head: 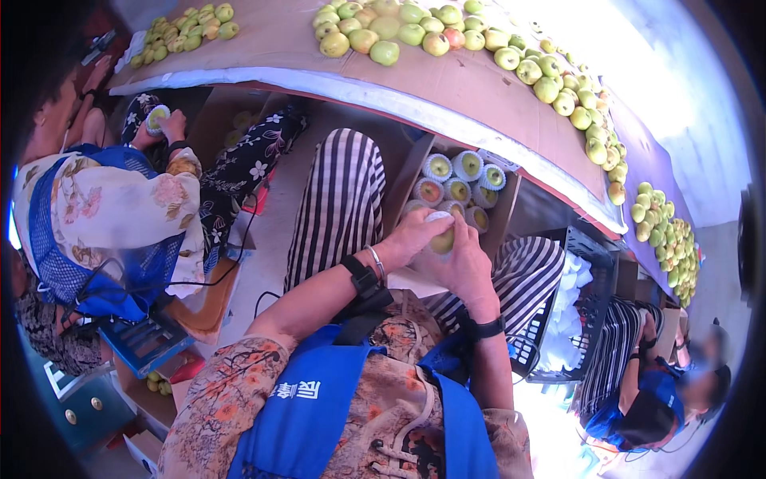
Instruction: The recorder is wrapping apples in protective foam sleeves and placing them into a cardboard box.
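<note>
A green apple [443,241] with a bit of white foam net sleeve [438,217] at its top is held between my two hands, above my lap. My left hand [413,236] grips it from the left, its thumb and fingers near the sleeve. From the right, my right hand [467,257] closes its fingers against the fruit. How far the sleeve covers the apple is partly hidden by my fingers. Just beyond my hands, a cardboard box [413,170] between my knees holds several sleeved apples [458,190] in rows.
Many loose apples [413,33] lie on the cardboard-covered table [281,51] ahead. A black plastic crate [598,263] with white foam sleeves [562,317] stands at my right. A co-worker [108,197] at left holds a sleeved apple [157,118]; another person [640,383] sits at right.
</note>
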Action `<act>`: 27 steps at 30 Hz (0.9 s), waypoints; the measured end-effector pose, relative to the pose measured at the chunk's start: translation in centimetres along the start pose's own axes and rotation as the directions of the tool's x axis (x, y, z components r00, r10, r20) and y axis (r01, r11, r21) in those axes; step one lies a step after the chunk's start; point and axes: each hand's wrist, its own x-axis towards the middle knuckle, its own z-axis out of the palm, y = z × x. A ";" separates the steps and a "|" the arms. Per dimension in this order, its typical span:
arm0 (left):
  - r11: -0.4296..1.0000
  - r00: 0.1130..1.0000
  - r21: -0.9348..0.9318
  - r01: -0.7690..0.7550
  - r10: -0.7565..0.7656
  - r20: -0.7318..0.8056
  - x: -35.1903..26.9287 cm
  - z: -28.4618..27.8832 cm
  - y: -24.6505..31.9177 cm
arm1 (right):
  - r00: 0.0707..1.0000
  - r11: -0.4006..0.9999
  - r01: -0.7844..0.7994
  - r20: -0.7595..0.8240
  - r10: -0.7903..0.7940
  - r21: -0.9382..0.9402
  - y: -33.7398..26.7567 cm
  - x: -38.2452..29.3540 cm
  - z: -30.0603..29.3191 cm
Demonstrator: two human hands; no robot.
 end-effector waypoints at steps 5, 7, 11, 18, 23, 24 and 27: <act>0.991 0.990 -0.130 0.035 -0.017 0.138 0.5 0.1 -0.7 | 0.978 0.991 0.090 -0.178 -0.107 -0.103 0.7 -0.2 0.8; 0.996 0.989 -0.089 0.010 0.003 0.146 0.3 0.1 -0.2 | 0.975 0.990 0.095 -0.190 -0.113 -0.103 0.5 0.2 1.0; 0.997 0.993 0.069 -0.046 0.038 0.111 0.2 -0.1 0.4 | 0.990 0.997 0.052 -0.130 -0.058 -0.052 -0.2 0.4 0.6; 0.883 0.965 -0.465 0.062 0.066 0.254 0.7 -1.3 0.4 | 1.000 0.970 0.015 -0.025 -0.009 0.241 1.9 -0.1 -1.3; 0.874 0.970 -0.485 0.044 0.080 0.231 0.8 -0.8 0.4 | 0.967 0.971 0.152 -0.229 -0.108 0.185 1.5 -0.3 0.2; 0.884 0.974 -0.466 0.041 0.069 0.217 0.7 -0.6 0.4 | 0.967 0.971 0.151 -0.229 -0.107 0.186 1.2 -0.1 0.8; 0.871 0.972 -0.492 0.009 0.107 0.208 0.6 -0.4 0.4 | 0.946 0.963 0.166 -0.308 -0.095 0.212 0.9 1.0 1.9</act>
